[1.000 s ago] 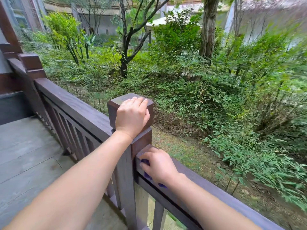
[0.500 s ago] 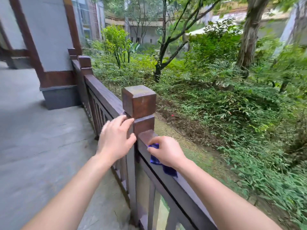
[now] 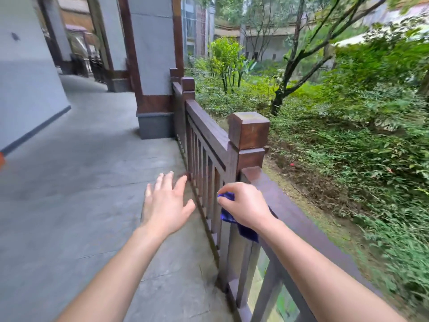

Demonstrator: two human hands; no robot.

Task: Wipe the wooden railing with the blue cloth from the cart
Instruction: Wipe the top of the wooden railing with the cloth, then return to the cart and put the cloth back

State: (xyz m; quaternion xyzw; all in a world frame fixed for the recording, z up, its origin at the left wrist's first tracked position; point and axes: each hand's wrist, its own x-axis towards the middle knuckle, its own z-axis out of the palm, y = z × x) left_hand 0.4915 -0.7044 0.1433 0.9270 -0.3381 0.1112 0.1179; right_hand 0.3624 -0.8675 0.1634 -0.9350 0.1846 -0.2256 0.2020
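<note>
Landmark: square post (image 3: 248, 133) of the wooden railing (image 3: 299, 219).
Blue cloth (image 3: 228, 213): bunched at the rail's inner edge just before the post, 1 corner hanging down.
Right hand (image 3: 249, 206): fingers clenched round the cloth.
Left hand (image 3: 166, 205): fingers spread, empty, off the railing on the walkway side of the post.
Advice: flatten the cloth onto the rail top, press evenly, stroke lengthwise away from the post, overlapping passes.

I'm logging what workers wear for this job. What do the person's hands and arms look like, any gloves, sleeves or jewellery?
Both forearms are bare as far as the view shows, with no sleeves. The left hand and right hand wear no gloves, and no watch or ring is visible.
</note>
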